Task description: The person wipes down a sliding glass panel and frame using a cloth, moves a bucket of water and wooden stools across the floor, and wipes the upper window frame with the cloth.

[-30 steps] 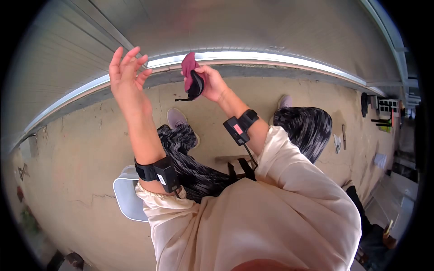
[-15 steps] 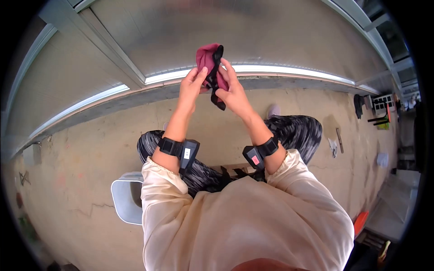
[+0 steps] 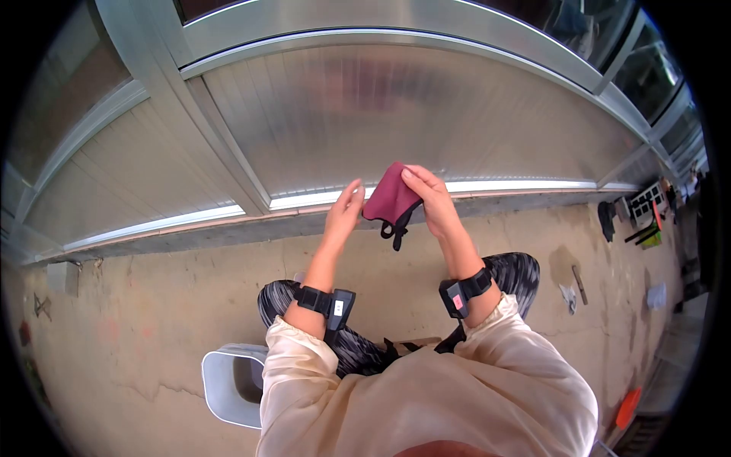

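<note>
A burgundy cloth piece [image 3: 390,196] with black edging hangs in the air in front of the person, on the far side of the knees, its outline overlapping the bright strip at the foot of the wall. A black looped strap [image 3: 398,234] dangles from its near edge. The right hand [image 3: 432,198] is clamped on the cloth's far right corner, the thumb lying over the fabric and the fingers behind it. The left hand [image 3: 345,215] is just beside the cloth's left edge, its fingers extended and apart from the thumb; whether a fingertip touches the fabric cannot be told.

Each forearm wears a black strapped device, the left device [image 3: 339,309] bearing a white label and the right device [image 3: 455,298] a pink one. Cream sleeves [image 3: 304,346] are gathered near the elbows, and the dark patterned trousers [image 3: 512,273] show at both knees.

A pale bin [image 3: 215,392] stands on the concrete floor [image 3: 145,327], near and to the left, beside the left sleeve. Far to the left, a grey block [image 3: 62,279] sits by the wall's base. Beyond the hands rises a wall of ribbed panels [image 3: 457,114] in a metal frame [image 3: 213,141].

On the right, a narrow stick [image 3: 579,284] lies next to a white scrap [image 3: 569,298]. Farther right are a dark heap [image 3: 606,221] against the wall and a pale bundle [image 3: 656,296]; nearer on that side is an orange-red object [image 3: 628,408].
</note>
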`<state>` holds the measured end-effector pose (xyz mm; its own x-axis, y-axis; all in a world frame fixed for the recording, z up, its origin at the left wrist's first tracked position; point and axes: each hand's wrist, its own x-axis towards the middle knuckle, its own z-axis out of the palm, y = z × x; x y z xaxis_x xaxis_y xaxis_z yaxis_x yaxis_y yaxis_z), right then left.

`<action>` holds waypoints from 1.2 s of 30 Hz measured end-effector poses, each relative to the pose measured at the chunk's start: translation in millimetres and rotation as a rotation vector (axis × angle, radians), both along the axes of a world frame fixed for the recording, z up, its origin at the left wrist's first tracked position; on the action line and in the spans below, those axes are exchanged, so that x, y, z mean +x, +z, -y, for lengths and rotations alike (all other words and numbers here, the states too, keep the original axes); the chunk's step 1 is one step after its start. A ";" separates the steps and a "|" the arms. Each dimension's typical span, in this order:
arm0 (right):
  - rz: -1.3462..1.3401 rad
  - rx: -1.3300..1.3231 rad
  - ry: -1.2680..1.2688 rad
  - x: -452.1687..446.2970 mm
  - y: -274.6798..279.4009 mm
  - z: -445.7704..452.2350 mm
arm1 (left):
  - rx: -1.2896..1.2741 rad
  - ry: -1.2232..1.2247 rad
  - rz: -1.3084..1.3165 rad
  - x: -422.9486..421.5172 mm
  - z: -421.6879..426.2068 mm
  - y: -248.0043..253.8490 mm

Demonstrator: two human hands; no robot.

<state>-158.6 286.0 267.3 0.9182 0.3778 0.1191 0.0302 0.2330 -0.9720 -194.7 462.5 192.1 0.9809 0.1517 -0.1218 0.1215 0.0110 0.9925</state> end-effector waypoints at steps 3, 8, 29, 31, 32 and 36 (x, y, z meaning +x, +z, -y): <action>0.036 -0.183 0.091 -5.8 12.2 -6.7 | -0.137 -0.093 0.160 -6.2 -0.3 16.1; 0.031 0.030 0.227 2.4 7.4 -11.3 | -0.312 -0.350 0.036 -12.8 -3.2 0.9; -0.536 0.112 0.101 3.0 -77.9 28.6 | 0.142 -0.912 0.881 -122.9 60.3 185.9; -0.486 0.097 0.065 5.2 -67.5 35.8 | -0.095 -1.267 1.037 -154.5 84.6 213.4; -0.471 0.092 0.062 6.2 -64.4 40.4 | -0.224 -1.297 0.994 -175.3 94.3 204.2; -0.501 0.057 0.080 2.6 -65.6 53.6 | -0.142 -1.492 0.752 -183.0 93.7 222.2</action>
<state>-156.0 232.3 201.7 0.8362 0.4552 -0.3059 -0.4563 0.2683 -0.8484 -377.6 368.8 414.3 0.0886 -0.8729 0.4798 -0.3615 0.4206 0.8321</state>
